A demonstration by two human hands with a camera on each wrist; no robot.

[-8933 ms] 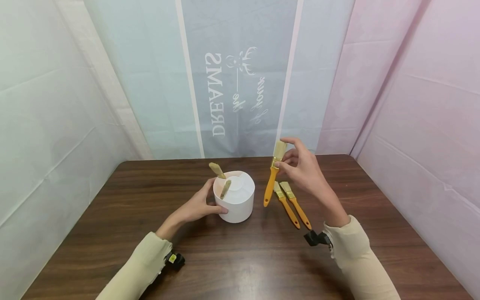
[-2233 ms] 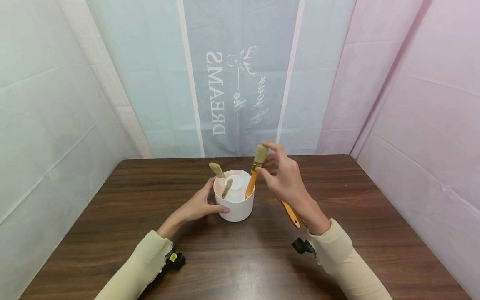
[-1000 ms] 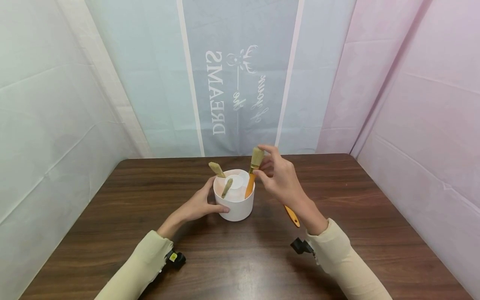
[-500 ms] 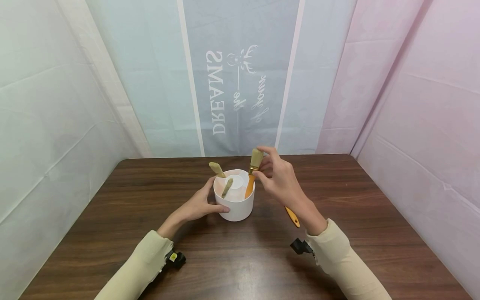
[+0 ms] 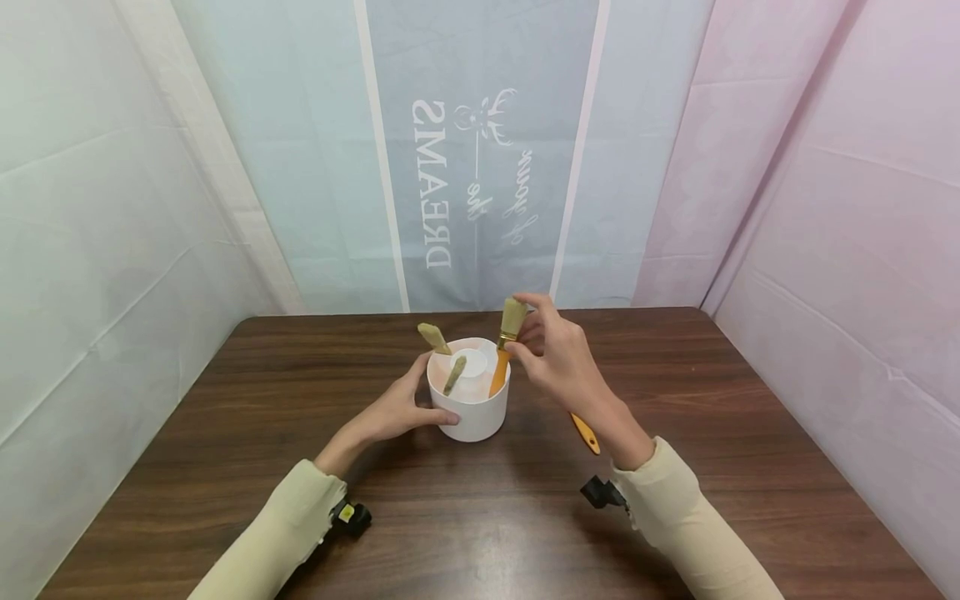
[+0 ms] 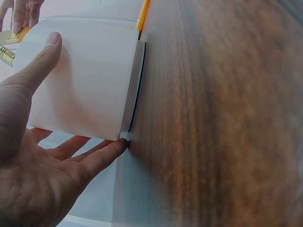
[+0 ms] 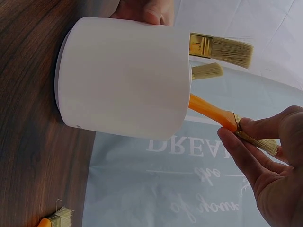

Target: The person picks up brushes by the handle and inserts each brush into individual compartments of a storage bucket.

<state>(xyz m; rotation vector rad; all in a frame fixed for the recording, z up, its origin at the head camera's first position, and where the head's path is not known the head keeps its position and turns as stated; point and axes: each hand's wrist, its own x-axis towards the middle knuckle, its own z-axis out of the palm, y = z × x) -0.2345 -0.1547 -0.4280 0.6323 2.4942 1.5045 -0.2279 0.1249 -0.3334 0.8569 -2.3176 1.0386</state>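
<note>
Right hand (image 5: 564,354) pinching the brush (image 5: 499,371) at three o'clock, that left hand (image 5: 393,410), fingers spread, should brace the tub (image 5: 482,421) at nine.

The lower handle of the yellow-handled, pale-bristled brush (image 5: 499,368) pinched by the right hand (image 5: 558,354) is hidden inside the smooth white round container (image 5: 471,422). Two more pale-bristled brushes (image 5: 433,337) (image 5: 454,375) have their handles hidden in it too. Right of the container, the right hand covers the bristle end of the spare yellow-handled brush (image 5: 585,434) in the head view. Some fingers of the left hand (image 5: 399,408) are hidden behind the container. Beside it, the dark brown wood-grain table (image 6: 227,113) blurs in the left wrist view.
</note>
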